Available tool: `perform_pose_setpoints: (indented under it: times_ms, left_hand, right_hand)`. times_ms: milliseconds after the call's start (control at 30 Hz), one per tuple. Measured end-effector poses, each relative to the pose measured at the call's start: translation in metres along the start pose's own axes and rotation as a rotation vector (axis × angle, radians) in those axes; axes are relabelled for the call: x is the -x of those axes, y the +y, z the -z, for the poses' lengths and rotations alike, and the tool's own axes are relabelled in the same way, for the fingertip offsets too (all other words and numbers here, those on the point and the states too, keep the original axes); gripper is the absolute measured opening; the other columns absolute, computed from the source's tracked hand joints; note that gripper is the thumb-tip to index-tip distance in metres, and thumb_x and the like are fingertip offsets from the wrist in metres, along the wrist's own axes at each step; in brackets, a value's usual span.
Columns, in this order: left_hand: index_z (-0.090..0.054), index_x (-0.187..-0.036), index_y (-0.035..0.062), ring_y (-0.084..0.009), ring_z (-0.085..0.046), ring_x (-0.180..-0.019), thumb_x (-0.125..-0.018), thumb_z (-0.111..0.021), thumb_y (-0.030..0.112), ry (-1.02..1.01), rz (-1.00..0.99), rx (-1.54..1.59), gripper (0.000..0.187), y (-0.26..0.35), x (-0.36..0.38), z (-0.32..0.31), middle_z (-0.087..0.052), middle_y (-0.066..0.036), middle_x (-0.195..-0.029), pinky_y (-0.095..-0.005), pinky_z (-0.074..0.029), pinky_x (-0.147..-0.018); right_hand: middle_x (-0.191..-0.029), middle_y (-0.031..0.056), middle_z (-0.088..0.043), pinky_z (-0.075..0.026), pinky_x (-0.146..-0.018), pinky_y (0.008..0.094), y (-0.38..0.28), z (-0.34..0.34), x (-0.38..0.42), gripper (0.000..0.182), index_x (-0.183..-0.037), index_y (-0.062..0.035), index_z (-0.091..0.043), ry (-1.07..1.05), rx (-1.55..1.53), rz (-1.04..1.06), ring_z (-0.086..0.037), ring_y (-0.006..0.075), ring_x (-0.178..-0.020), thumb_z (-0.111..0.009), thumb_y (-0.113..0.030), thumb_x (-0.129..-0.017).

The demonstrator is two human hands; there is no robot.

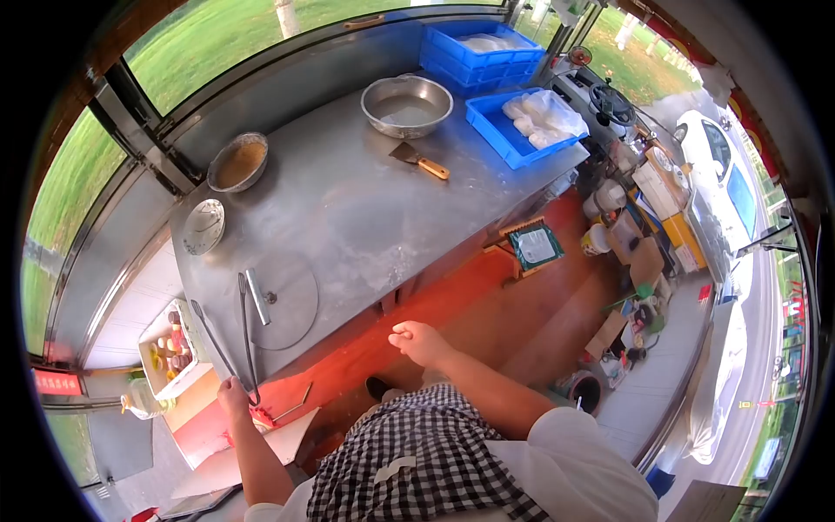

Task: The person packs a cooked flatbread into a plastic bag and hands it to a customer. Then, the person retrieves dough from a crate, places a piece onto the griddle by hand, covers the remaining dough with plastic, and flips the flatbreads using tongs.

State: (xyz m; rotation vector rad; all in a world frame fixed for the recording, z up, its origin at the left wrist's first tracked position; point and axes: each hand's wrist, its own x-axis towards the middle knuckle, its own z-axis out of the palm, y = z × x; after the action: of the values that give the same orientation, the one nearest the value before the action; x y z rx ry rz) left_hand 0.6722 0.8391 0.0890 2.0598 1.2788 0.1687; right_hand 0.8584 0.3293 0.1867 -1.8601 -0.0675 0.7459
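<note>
My left hand (pixel 233 397) is closed around the handle end of long dark metal tongs (pixel 246 339), whose arms reach up over the near left corner of the steel table (pixel 348 209). Beside the tongs, a short metal cylinder (pixel 257 297) lies on a round flat lid (pixel 291 304). My right hand (pixel 419 342) is held in front of the checked apron, off the table's front edge, with its fingers curled together; whether anything is inside them is hidden.
On the table are a large steel bowl (pixel 407 106), a bowl of brown liquid (pixel 238 163), a pale dish (pixel 204 227), a scraper (pixel 419 161) and a blue tray (pixel 527 127) with bagged dough. A stool (pixel 531 244) stands beyond the table's front edge. Boxes and buckets line the right side.
</note>
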Motion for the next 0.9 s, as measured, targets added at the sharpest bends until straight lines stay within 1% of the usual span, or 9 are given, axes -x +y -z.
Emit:
perform_pose_setpoints:
  times_ms: [167,333,433,467,567,600,700,800,900]
  left_hand:
    - [-0.063,-0.125,-0.0087,-0.0257,-0.069,-0.082,-0.094,-0.064,0.025,0.237,-0.134,0.042,0.046,0.005,0.026,-0.007,-0.071,-0.019,-0.109,-0.0387,-0.055,-0.078]
    - [-0.06,-0.125,-0.0102,-0.0154,-0.062,-0.078,-0.095,-0.067,0.015,0.246,-0.133,0.267,0.04,0.056,0.094,-0.006,-0.065,-0.012,-0.101,-0.0303,-0.053,-0.067]
    - [-0.063,-0.12,-0.007,-0.0176,-0.062,-0.083,-0.096,-0.067,0.014,0.301,-0.167,0.159,0.032,0.076,0.134,-0.017,-0.065,-0.012,-0.101,-0.031,-0.052,-0.073]
    - [-0.065,-0.115,-0.0042,-0.0177,-0.062,-0.085,-0.096,-0.067,0.012,0.282,-0.188,0.079,0.026,0.09,0.151,-0.022,-0.066,-0.01,-0.099,-0.0315,-0.052,-0.076]
    - [-0.065,-0.11,-0.0019,-0.0165,-0.06,-0.081,-0.095,-0.068,0.011,0.208,-0.27,0.093,0.02,0.12,0.201,-0.056,-0.065,-0.007,-0.094,-0.031,-0.05,-0.074]
    - [-0.065,-0.11,-0.0018,-0.0168,-0.059,-0.079,-0.095,-0.067,0.01,0.15,-0.28,0.068,0.02,0.126,0.213,-0.067,-0.064,-0.008,-0.092,-0.0311,-0.05,-0.073]
    - [-0.064,-0.109,-0.002,-0.0186,-0.059,-0.075,-0.094,-0.066,0.009,-0.006,-0.422,-0.037,0.018,0.144,0.25,-0.098,-0.063,-0.01,-0.091,-0.0317,-0.05,-0.07]
    - [-0.064,-0.11,-0.0017,-0.0203,-0.061,-0.077,-0.094,-0.065,0.009,-0.187,-0.405,-0.013,0.019,0.15,0.263,-0.122,-0.065,-0.012,-0.096,-0.0343,-0.051,-0.069]
    - [-0.064,-0.112,-0.0014,-0.0218,-0.065,-0.082,-0.094,-0.066,0.009,-0.326,-0.37,0.02,0.022,0.164,0.265,-0.138,-0.067,-0.013,-0.101,-0.0349,-0.054,-0.072]
  right_hand:
    - [-0.097,0.0072,-0.07,-0.054,-0.073,0.0292,0.039,0.054,-0.007,0.044,-0.125,0.0039,-0.065,0.058,-0.108,-0.104,-0.066,0.0129,-0.078,-0.066,-0.031,-0.098]
    - [-0.088,0.0092,-0.072,-0.055,-0.07,0.0335,0.078,0.104,-0.039,0.036,-0.108,0.0023,-0.07,0.119,-0.117,-0.141,-0.068,0.0177,-0.073,-0.067,-0.031,-0.096]
    - [-0.087,0.0145,-0.073,-0.055,-0.074,0.037,0.103,0.13,-0.069,0.036,-0.103,0.0035,-0.069,0.121,-0.014,-0.141,-0.07,0.0257,-0.076,-0.064,-0.032,-0.095]
    - [-0.104,0.021,-0.074,-0.055,-0.087,0.0406,0.119,0.137,-0.086,0.041,-0.112,0.0038,-0.069,0.079,0.108,-0.169,-0.071,0.0344,-0.097,-0.063,-0.033,-0.094]
    - [-0.123,0.0246,-0.069,-0.05,-0.1,0.042,0.15,0.132,-0.124,0.048,-0.124,0.0028,-0.066,0.157,0.069,-0.175,-0.064,0.0375,-0.118,-0.065,-0.034,-0.093]
    - [-0.134,0.0256,-0.063,-0.047,-0.106,0.0404,0.125,0.138,-0.122,0.055,-0.132,0.0017,-0.062,0.118,0.132,-0.207,-0.06,0.0361,-0.126,-0.066,-0.035,-0.092]
    - [-0.132,0.0274,-0.062,-0.049,-0.104,0.0426,0.122,0.125,-0.149,0.059,-0.135,-0.0024,-0.061,0.061,0.241,-0.241,-0.06,0.0382,-0.124,-0.065,-0.041,-0.092]
    - [-0.136,0.0254,-0.061,-0.047,-0.107,0.0419,0.125,0.11,-0.171,0.064,-0.14,-0.0032,-0.059,0.061,0.308,-0.165,-0.059,0.0381,-0.127,-0.065,-0.045,-0.092]
    - [-0.128,0.0254,-0.065,-0.049,-0.101,0.0435,0.143,0.101,-0.175,0.056,-0.13,-0.0008,-0.064,0.112,0.24,-0.09,-0.061,0.041,-0.121,-0.065,-0.043,-0.093]
